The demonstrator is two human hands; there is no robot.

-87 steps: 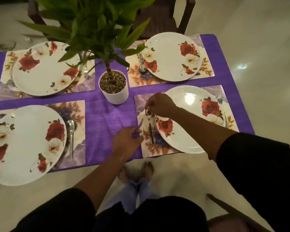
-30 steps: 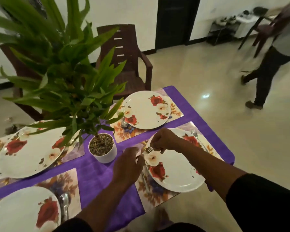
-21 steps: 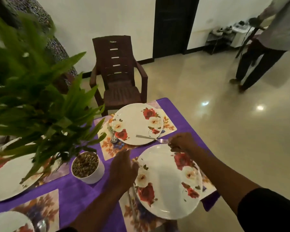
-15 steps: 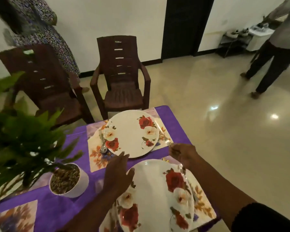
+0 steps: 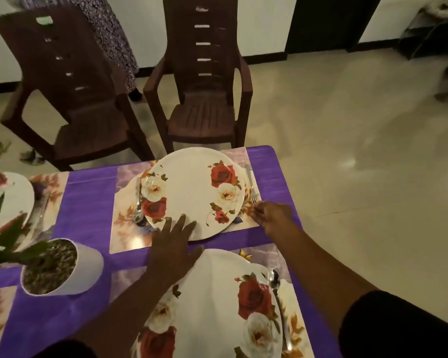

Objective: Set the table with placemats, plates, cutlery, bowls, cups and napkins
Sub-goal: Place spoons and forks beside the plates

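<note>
Fork [image 5: 252, 187] is lying on the far placemat [image 5: 126, 228], at the 3 o'clock edge of the far plate [image 5: 194, 192], its long axis running 12 to 6 with the tines pointing toward 6. Right hand [image 5: 270, 215] is touching the tine end with fingertips; whether this grip is pinching it cannot be told. Left hand [image 5: 175, 250] is resting released, fingers spread, on the plate's 6 o'clock rim. Spoon [image 5: 138, 200] is lying at 9 o'clock of that plate on the purple bench [image 5: 86, 202].
</note>
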